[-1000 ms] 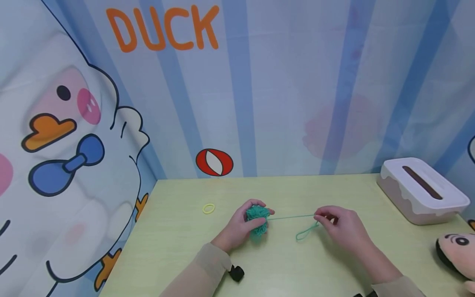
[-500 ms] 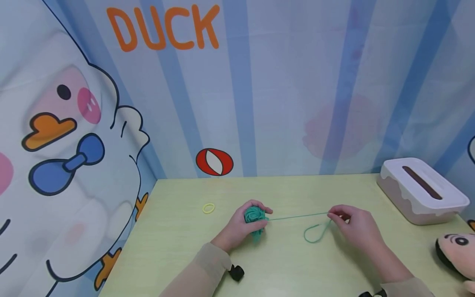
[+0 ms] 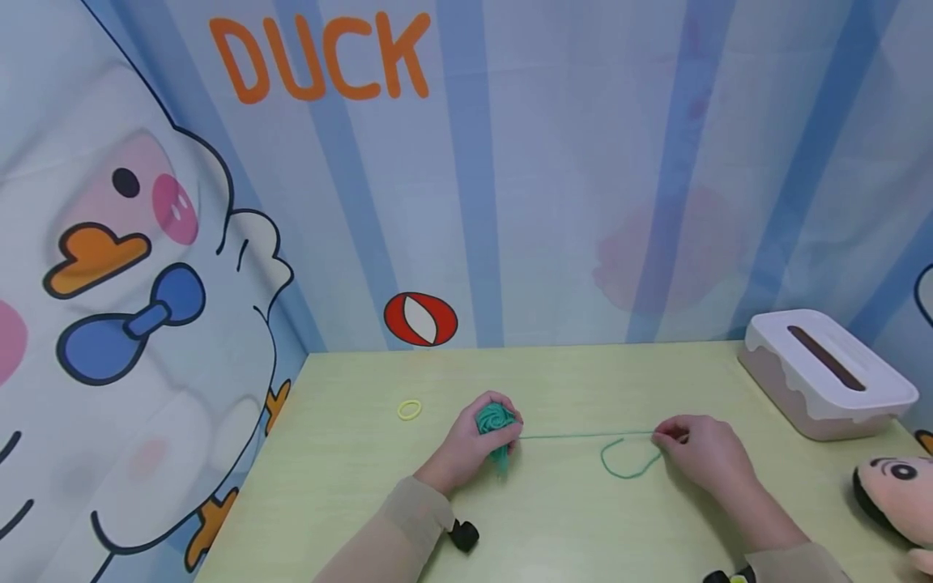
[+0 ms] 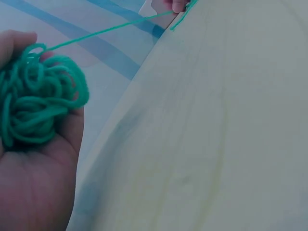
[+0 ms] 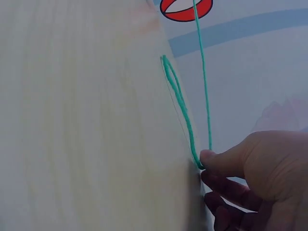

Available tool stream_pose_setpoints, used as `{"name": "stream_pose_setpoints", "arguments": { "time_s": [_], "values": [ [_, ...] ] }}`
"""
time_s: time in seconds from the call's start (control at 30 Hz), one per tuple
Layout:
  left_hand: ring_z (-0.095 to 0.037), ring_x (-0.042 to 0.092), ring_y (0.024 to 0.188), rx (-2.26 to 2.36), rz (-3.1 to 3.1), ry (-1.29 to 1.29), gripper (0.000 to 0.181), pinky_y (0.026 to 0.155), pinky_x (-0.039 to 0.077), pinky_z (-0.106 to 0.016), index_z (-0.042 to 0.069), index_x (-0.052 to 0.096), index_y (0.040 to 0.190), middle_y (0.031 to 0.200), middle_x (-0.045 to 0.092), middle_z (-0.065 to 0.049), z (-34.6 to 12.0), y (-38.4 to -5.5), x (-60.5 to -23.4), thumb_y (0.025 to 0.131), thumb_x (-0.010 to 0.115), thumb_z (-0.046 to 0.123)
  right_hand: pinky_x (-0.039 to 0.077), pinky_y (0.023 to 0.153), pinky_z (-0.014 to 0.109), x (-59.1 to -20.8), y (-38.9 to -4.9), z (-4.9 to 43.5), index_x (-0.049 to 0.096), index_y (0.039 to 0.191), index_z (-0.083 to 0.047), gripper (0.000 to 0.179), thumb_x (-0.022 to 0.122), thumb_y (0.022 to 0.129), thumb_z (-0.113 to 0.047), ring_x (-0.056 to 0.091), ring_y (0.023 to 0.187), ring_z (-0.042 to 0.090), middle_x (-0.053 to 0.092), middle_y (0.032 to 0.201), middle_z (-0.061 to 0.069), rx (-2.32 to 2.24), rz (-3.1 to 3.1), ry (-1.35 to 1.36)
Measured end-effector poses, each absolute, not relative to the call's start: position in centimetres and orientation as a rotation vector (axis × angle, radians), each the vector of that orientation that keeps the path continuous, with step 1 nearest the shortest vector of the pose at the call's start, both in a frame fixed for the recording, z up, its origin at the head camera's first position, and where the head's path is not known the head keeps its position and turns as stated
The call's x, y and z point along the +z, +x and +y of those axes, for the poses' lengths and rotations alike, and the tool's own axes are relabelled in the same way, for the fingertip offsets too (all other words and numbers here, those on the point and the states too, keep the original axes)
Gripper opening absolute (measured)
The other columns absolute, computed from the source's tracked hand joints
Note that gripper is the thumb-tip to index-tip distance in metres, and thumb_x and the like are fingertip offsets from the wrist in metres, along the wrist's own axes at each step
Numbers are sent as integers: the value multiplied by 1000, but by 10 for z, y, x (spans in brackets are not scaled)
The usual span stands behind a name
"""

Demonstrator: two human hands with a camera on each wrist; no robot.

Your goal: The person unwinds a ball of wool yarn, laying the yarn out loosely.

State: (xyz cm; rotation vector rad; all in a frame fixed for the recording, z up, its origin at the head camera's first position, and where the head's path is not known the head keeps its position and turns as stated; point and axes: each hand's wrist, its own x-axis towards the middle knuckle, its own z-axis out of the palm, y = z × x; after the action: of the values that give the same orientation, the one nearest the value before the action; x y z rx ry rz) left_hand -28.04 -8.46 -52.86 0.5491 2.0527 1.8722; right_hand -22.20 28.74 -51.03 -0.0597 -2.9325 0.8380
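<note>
Right of the thin yellow ring (image 3: 410,410), the left hand (image 3: 463,447) curls its fingers round a loopy, round green yarn ball (image 3: 496,418); its taut strand (image 3: 583,436) runs straight away from the ring, slack tail (image 3: 628,477) curving back, to the pinching right hand (image 3: 705,455).

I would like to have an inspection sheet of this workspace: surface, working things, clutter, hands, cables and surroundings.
Surface: pale table, no spill seen
Job's things: green yarn bundle, one strand drawn out straight, its loose tail curving
Clutter: yellow ring at left; slotted box and partly visible toy at right
Hands: left hand holds the yarn bundle; right hand pinches the strand
Cables: nothing seen
Surroundings: blue-striped cloth behind, duck print at left
</note>
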Motion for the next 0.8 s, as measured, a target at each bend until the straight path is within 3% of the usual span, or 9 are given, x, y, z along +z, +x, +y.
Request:
{"name": "stream_pose_setpoints", "arguments": {
  "time_s": [0.2, 0.37, 0.5, 0.6, 0.8],
  "values": [
    [-19, 75, 93, 1877, 2051, 537, 45, 95, 61, -27, 8, 59, 140, 117, 70, -4, -84, -283, -533, 105, 78, 30, 59, 95, 63, -503, -217, 252, 80, 124, -3, 26, 74, 103, -17, 73, 111, 44, 76, 122, 22, 829, -2832, 142],
    [-19, 76, 94, 1871, 2061, 536, 47, 97, 62, -27, 8, 57, 142, 117, 71, -4, -84, -284, -533, 105, 77, 29, 62, 103, 56, -499, -217, 201, 67, 143, 0, 46, 77, 105, -24, 76, 120, 38, 79, 132, 14, 1124, -2690, 440],
    [-19, 76, 95, 1877, 2062, 546, 45, 99, 62, -29, 9, 56, 141, 119, 70, -3, -84, -282, -532, 106, 77, 29, 62, 105, 50, -504, -220, 168, 59, 152, -1, 60, 78, 104, -32, 78, 122, 33, 80, 133, 10, 1379, -2751, 504],
    [-20, 76, 96, 1888, 2042, 562, 40, 98, 63, -30, 12, 57, 136, 121, 70, -4, -84, -281, -531, 105, 77, 27, 65, 98, 40, -509, -223, 154, 64, 146, -3, 54, 78, 104, -33, 80, 113, 24, 83, 124, 5, 1435, -2810, 526],
    [-19, 73, 112, 1888, 2025, 617, 32, 97, 61, -25, 16, 59, 130, 138, 74, -5, -84, -282, -530, 105, 78, 23, 59, 78, 22, -510, -226, 151, 83, 115, -15, 19, 76, 106, -29, 73, 90, 7, 83, 100, -6, 1399, -2820, 495]
  ]
}}
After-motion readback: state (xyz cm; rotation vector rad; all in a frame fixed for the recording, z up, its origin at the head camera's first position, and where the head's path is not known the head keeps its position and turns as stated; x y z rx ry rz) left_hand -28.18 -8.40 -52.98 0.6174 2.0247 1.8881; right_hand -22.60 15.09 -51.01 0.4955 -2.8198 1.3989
